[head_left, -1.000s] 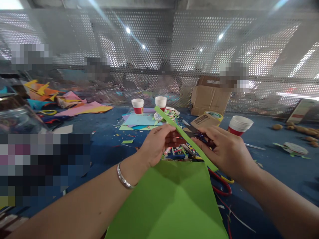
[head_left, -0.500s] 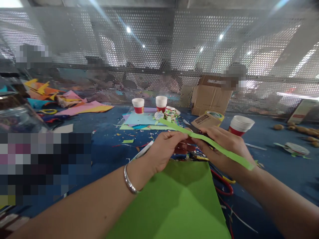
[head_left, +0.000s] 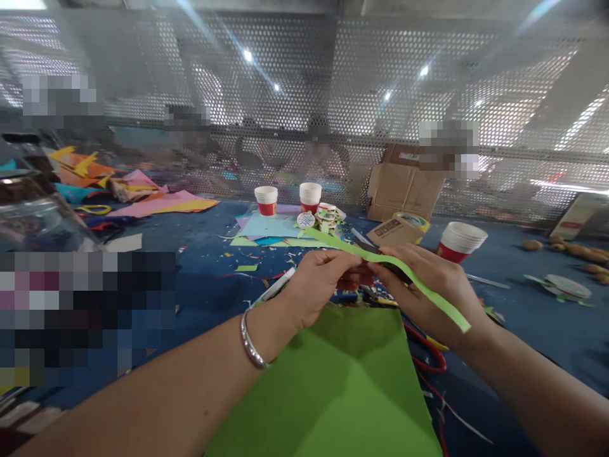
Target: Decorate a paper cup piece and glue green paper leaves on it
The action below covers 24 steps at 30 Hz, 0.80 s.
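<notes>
A narrow light-green paper strip [head_left: 413, 274] is pinched by my left hand [head_left: 320, 279], its thumb and fingers pressed together near the strip's middle. One end reaches toward the cups; the other droops over my right wrist. My right hand [head_left: 423, 270] is closed around a dark tool with a silver blade [head_left: 360, 238] that points away to the upper left. Fingers and strip cover most of this tool, so its exact kind is unclear. Both hands meet just beyond a folded green sheet [head_left: 352, 381], which lies in front of me.
Paper cups [head_left: 460, 241] stand right and at the back, beside small paper turtles [head_left: 305, 220] on coloured sheets. Scissors with red handles [head_left: 431, 355] lie beside the green sheet. A cardboard box [head_left: 404, 184], tape roll [head_left: 413, 221], jar [head_left: 33, 216] and scraps surround the blue table.
The strip's near end has shifted slightly left and down over my right wrist. Both hands keep nearly the same hold, and the view has moved a little.
</notes>
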### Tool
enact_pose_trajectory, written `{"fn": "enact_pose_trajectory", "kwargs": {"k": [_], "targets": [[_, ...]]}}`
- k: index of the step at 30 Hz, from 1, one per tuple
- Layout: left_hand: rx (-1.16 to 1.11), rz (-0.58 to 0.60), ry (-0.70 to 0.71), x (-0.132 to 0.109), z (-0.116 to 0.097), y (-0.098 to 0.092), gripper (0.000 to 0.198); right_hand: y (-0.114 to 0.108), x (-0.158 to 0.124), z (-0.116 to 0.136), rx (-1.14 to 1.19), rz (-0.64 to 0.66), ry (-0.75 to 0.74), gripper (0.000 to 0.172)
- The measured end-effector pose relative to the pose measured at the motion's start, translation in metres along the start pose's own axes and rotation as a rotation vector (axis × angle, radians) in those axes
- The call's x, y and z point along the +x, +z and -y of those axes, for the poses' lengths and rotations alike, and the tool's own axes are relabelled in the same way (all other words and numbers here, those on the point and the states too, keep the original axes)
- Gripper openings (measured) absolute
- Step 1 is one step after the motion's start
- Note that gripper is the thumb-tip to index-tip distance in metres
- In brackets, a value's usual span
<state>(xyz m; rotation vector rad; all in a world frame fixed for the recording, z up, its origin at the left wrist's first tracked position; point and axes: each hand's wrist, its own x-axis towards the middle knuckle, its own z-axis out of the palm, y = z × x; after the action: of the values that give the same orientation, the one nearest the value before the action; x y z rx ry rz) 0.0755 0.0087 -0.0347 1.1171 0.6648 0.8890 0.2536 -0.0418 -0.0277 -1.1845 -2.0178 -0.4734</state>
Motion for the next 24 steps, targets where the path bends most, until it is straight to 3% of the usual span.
{"fn": "enact_pose_trajectory", "kwargs": {"k": [17,24], "targets": [[0.004,-0.004,-0.018,0.0,-0.002,0.001,0.025,0.001,0.0,-0.002,-0.051,0.003,-0.056,0.018],[-0.053,-0.128,0.0,0.005,-0.007,-0.003,0.024,-0.004,0.002,-0.011,0.097,0.057,0.118,0.02]]}}
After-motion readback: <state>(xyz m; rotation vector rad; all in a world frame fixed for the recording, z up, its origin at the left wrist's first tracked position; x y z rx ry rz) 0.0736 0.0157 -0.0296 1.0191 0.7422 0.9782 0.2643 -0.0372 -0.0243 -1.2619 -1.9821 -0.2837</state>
